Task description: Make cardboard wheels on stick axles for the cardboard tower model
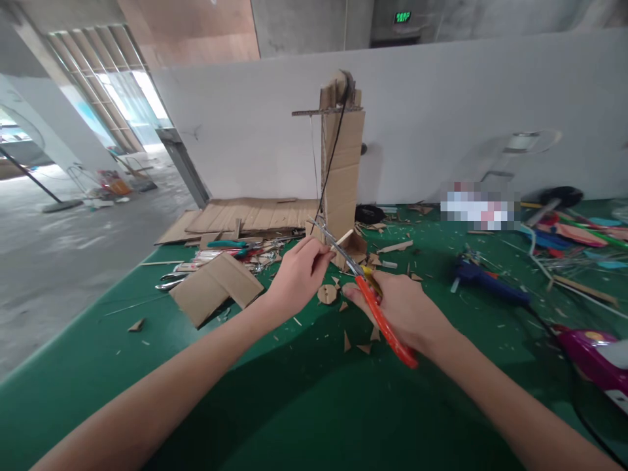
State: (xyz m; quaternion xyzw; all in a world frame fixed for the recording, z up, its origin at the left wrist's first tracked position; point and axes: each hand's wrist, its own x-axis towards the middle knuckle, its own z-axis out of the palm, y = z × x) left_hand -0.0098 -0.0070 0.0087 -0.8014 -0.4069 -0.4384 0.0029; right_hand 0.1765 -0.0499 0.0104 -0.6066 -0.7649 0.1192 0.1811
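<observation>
In front of me my left hand [301, 271] is closed in a pinch on a short, pale wooden stick [345, 237]. My right hand [405, 307] grips scissors [350, 261] with red and yellow handles. Their metal blades reach up and left across the stick near my left fingertips; whether they touch it I cannot tell. Just behind both hands stands a tall cardboard tower [346, 163], with a crossbar near its top and a dark cord [333, 154] hanging down its front. A small cardboard disc [327, 294] lies on the table between my hands.
Cardboard pieces [216, 288] and teal-handled pliers [226, 244] lie to the left on the green table [235, 405]. A blue glue gun [490, 281] and a magenta tool [596, 353] with a cord are at the right. Cardboard scraps surround the tower; a pale wall [255, 131] rises behind.
</observation>
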